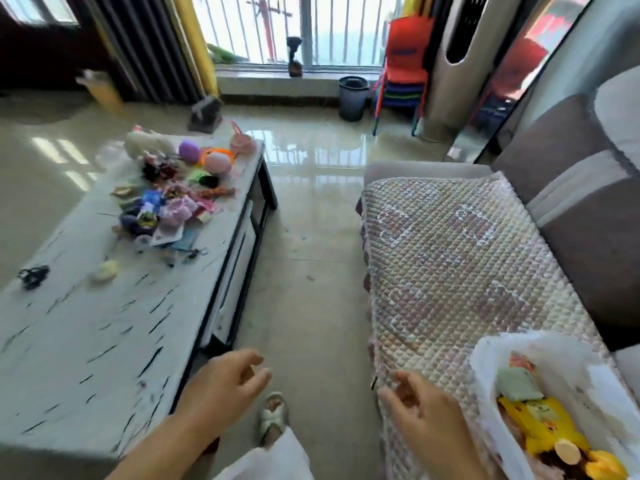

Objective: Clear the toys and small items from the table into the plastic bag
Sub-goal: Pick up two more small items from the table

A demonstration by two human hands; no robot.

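Toys (173, 195): heaped far left on table (104, 323), awaiting collection.
Plastic bag (540, 393): set near right on sofa (450, 254), mouth open for loading.
Left hand (225, 386), right hand (419, 407): relaxed, nothing held.

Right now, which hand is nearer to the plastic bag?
Right. The right hand is just left of the plastic bag; the left hand is farther left, by the table.

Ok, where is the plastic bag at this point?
In the head view the plastic bag sits at the lower right, on the quilted sofa cover, just right of the right hand and across the floor gap from the table.
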